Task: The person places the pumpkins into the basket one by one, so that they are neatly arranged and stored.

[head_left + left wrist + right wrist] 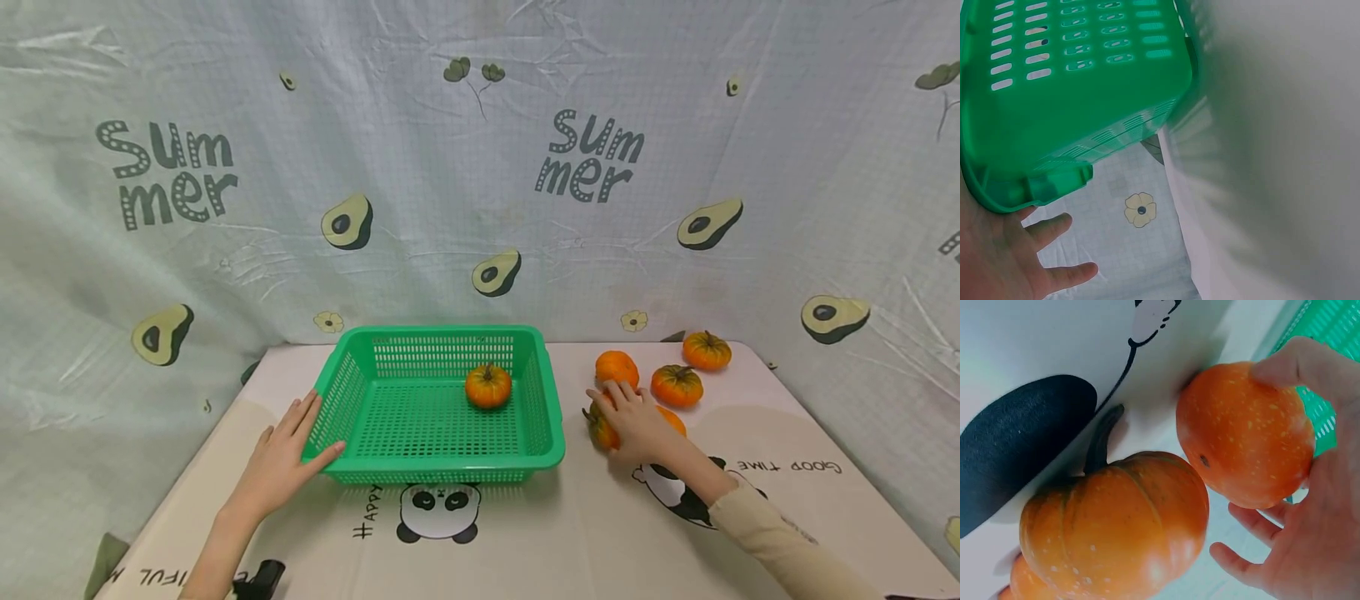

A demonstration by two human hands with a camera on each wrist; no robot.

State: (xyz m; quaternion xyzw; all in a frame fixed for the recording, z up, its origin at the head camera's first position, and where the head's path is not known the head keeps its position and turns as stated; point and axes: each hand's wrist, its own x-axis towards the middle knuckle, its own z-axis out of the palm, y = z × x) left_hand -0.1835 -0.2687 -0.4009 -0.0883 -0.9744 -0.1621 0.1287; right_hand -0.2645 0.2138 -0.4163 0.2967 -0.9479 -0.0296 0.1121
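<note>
A green basket (442, 463) holds one small orange pumpkin (488, 387). My left hand (279, 462) rests against its left rim with fingers extended; in the left wrist view that hand (1004, 256) lies beside the basket wall (1072, 112). To the basket's right, my right hand (637, 423) is over a greenish-orange pumpkin (602, 428), partly covering it. The right wrist view shows the thumb of my right hand (1316, 487) on this pumpkin (1244, 437) and fingers around its far side. A stemmed pumpkin (1116, 528) sits close by.
More pumpkins stand around my right hand: one behind it (617, 367), one partly hidden by it (672, 419), and two farther right (677, 386), (707, 351). A printed cloth covers the table (450, 567); a patterned curtain (420, 167) hangs behind.
</note>
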